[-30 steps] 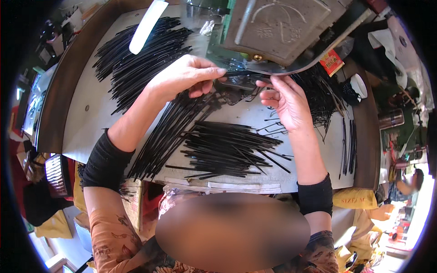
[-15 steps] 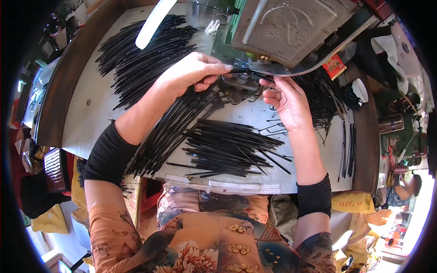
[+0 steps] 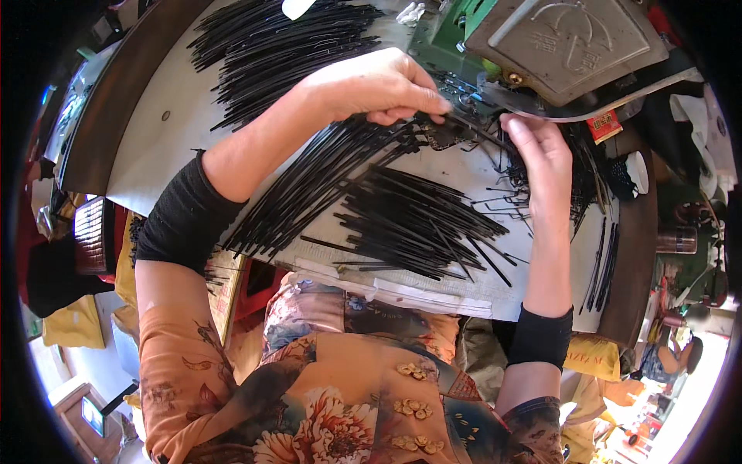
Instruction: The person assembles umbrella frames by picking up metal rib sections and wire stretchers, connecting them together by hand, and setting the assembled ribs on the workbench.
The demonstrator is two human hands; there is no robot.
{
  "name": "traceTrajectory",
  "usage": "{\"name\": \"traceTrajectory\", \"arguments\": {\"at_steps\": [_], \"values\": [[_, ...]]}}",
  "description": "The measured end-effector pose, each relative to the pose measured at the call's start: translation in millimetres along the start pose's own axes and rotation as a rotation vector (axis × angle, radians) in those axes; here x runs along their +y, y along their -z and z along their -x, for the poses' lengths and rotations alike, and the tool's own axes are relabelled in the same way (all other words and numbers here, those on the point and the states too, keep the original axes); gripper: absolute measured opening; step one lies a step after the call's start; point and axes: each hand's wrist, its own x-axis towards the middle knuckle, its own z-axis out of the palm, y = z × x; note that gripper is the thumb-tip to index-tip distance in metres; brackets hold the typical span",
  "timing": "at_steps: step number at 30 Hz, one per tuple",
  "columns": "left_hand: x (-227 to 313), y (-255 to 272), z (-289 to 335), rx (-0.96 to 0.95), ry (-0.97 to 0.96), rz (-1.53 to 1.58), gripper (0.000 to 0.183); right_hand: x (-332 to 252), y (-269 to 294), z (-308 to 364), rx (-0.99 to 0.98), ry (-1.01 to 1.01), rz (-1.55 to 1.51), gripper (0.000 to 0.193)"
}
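Note:
My left hand (image 3: 398, 89) is closed, pinching one end of a thin black rod (image 3: 481, 130) between thumb and forefinger. That rod slants down toward my right hand (image 3: 542, 151), whose closed thumb and fingers are at its other end. Both hands are just in front of a green and grey machine (image 3: 568, 50), below its metal housing. Close under my left hand spreads a bundle of long black rods (image 3: 317, 185). A second bundle of black rods (image 3: 421, 224) lies nearer me, in the middle of the table. Tangled thin dark pieces (image 3: 580, 170) lie beside and behind my right hand.
A large heap of black rods (image 3: 286, 58) covers the far left of the table (image 3: 174, 147). A few rods (image 3: 603, 267) lie at the right edge. A red packet (image 3: 604, 126) and a white cup-like thing (image 3: 636, 172) are beyond my right hand. The machine's curved metal edge juts out there.
The view has shifted, so the table and machine appear moved. My hands have drawn apart a little, and the rod between them now tilts down to the right and stands farther from the machine.

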Motion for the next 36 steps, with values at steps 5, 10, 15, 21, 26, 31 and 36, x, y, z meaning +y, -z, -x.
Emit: {"name": "traceTrajectory", "arguments": {"at_steps": [5, 10, 15, 21, 26, 31, 36], "values": [[-3.0, -16.4, 8.6, -0.167, 0.037, -0.182, 0.033, -30.6, -28.1, 23.5, -0.375, 0.143, 0.349, 0.021], [-1.0, 3.5, 21.6, -0.128, 0.101, -0.440, 0.039, -36.4, -13.5, 21.4, -0.372, 0.076, 0.428, 0.019], [-16.8, -5.4, 30.9, 0.124, -0.084, -0.982, 0.021, -26.7, -16.5, 23.5, -0.370, -0.003, 0.305, 0.022], [-13.5, -8.9, 31.6, 0.124, -0.107, -0.992, 0.017, -27.6, -16.5, 21.8, -0.453, -0.172, 0.149, 0.026], [-15.3, -10.1, 31.6, 0.168, -0.151, -1.006, 0.017, -28.9, -18.8, 22.0, -0.496, -0.322, 0.064, 0.026], [-13.0, -5.3, 21.9, 0.250, -0.208, -0.940, 0.018, -27.7, -19.3, 23.8, -0.580, -0.346, 0.067, 0.029], [-9.5, -10.3, 11.7, 0.231, -0.047, -0.374, 0.022, -32.2, -27.1, 28.8, -0.583, -0.398, -0.035, 0.033]]}}
